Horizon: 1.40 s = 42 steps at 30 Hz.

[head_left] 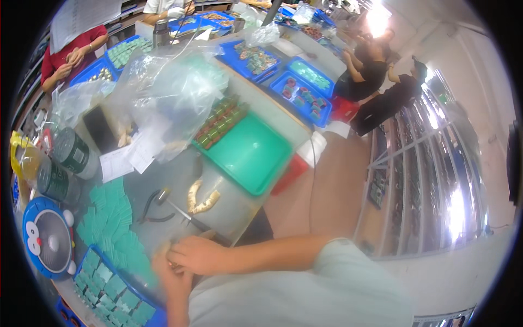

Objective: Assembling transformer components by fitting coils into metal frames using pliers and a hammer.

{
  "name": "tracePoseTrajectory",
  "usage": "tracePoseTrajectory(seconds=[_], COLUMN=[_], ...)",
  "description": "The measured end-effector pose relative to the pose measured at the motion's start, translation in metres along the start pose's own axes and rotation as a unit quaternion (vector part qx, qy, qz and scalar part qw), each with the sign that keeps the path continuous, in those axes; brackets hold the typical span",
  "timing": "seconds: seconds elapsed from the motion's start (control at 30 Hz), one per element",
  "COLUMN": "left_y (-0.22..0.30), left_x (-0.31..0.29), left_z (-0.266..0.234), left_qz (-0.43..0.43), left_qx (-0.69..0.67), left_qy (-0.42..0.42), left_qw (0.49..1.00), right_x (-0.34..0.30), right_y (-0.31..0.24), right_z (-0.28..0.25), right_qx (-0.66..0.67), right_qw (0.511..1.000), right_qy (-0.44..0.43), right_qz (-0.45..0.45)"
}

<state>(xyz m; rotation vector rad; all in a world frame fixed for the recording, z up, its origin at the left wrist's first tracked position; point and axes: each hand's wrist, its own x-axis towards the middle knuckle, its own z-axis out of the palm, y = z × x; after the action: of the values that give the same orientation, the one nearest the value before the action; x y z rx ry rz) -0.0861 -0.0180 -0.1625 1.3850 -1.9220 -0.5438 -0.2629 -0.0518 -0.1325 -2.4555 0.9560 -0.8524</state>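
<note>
My left hand [170,275] and right hand [200,255] meet, fingers clamped on a small, half-hidden piece [174,265], as a hammer [199,224] lies slantwise just beyond, nearer my right.

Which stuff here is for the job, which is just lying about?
Likely the job:
small piece, apparently between left hand and right hand, mostly hidden
green squares, loose and in blue tray
hammer, pliers

Likely just lying about:
blue fan
clear jars
papers
plastic bag
</note>
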Motion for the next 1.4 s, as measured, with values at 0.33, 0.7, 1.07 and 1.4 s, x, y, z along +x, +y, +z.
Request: tracePoseTrajectory(seconds=[0.33, 0.7, 1.07, 1.4], left_y=[-0.011, -0.008, -0.006, -0.022], left_x=[-0.006, -0.003, -0.014, -0.029], left_z=[0.004, -0.002, 0.011, 0.023], left_qz=[-0.002, -0.006, -0.028, -0.027], left_qx=[-0.023, -0.017, -0.042, -0.016], left_qy=[-0.010, -0.032, 0.015, 0.040], left_qw=[1.000, 0.999, 0.999, 0.999], right_x=[0.000, 0.004, -0.003, -0.005], right_y=[-0.003, 0.003, -0.006, -0.012], right_z=[-0.006, -0.015, -0.002, 0.000], right_qx=[0.022, 0.007, 0.003, -0.043], right_qw=[0.999, 0.999, 0.998, 0.998], right_qy=[0.025, 0.023, 0.056, 0.053], right_qz=[-0.001, -0.037, -0.003, 0.010])
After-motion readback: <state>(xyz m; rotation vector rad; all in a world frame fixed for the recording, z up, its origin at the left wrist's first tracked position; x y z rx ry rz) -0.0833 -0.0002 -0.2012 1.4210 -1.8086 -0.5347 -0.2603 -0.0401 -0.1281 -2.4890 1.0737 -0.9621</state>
